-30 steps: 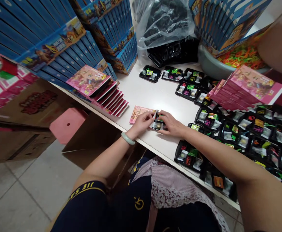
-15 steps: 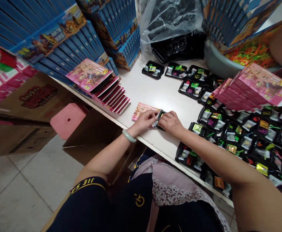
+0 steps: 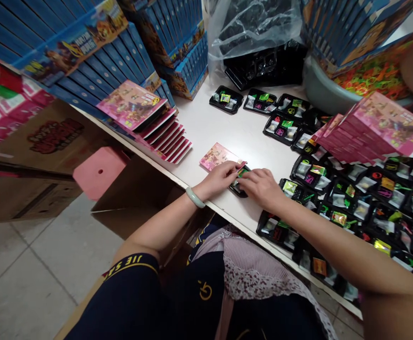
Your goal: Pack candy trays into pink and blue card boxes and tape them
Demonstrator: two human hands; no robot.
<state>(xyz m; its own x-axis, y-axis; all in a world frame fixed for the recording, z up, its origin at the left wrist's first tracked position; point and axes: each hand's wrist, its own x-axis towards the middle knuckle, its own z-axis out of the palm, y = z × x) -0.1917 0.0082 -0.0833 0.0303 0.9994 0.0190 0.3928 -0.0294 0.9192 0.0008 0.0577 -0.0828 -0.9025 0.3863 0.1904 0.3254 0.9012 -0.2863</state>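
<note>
A flat pink picture box (image 3: 218, 155) lies on the table in front of me, its near right end at my fingers. My left hand (image 3: 218, 179) is closed on that end, fingertips pinching the edge. Against the same end sits a small black plastic tray (image 3: 241, 190) with little coloured items in it, partly covered by my fingers. My right hand (image 3: 263, 188) grips the tray from the right, fingers bent over it. How far the tray reaches into the box is hidden.
A leaning stack of pink boxes (image 3: 133, 106) is at the left, before tall blue boxes (image 3: 96, 80). Many filled black trays (image 3: 309, 172) cover the right side, with another pink stack (image 3: 376, 127) on them. Behind are a plastic bag (image 3: 256, 28) and a grey basin (image 3: 325, 89).
My right hand has shifted slightly right and down, uncovering more of the tray and its contents. The pink box now shows more between the hands and the stack.
</note>
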